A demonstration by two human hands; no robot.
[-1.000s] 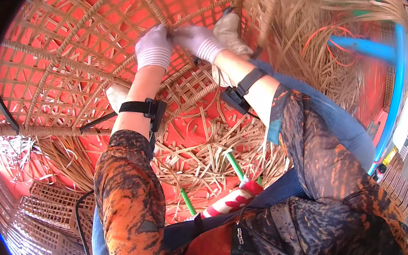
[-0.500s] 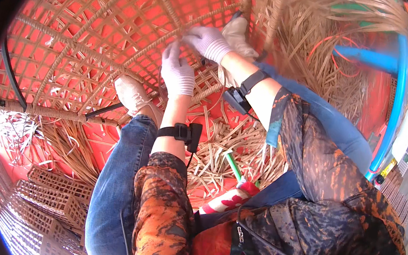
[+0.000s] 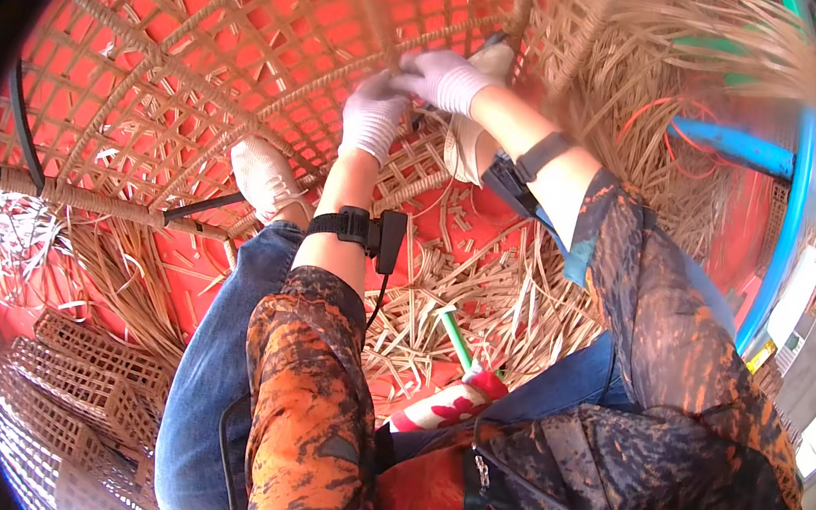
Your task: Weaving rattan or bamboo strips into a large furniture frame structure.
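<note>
A worker seated on an orange floor weaves a large cane lattice frame point(image 3: 209, 61), both gloved hands meeting at one crossing near the top of the view. The left hand point(image 3: 376, 115) has slid up from lower on the weave within the last second and now sits just beside the right hand point(image 3: 443, 78); its fingers curl down onto the strips, though whether they pinch a strand or merely press on it cannot be told from here. The right hand is closed, finger and thumb together, seemingly around a thin cane strip point(image 3: 425, 15) running up from the crossing. With the two hands brought together on one spot, the work looks to have moved from steadying the frame to tightening or tucking a single strand. A black wrist strap point(image 3: 363, 230) shows on the left forearm. Loose cane offcuts point(image 3: 484, 294) litter the floor between the knees, a white shoe point(image 3: 266, 178) braces under the frame, and a blue hoop point(image 3: 783, 227) lies at the right.
</note>
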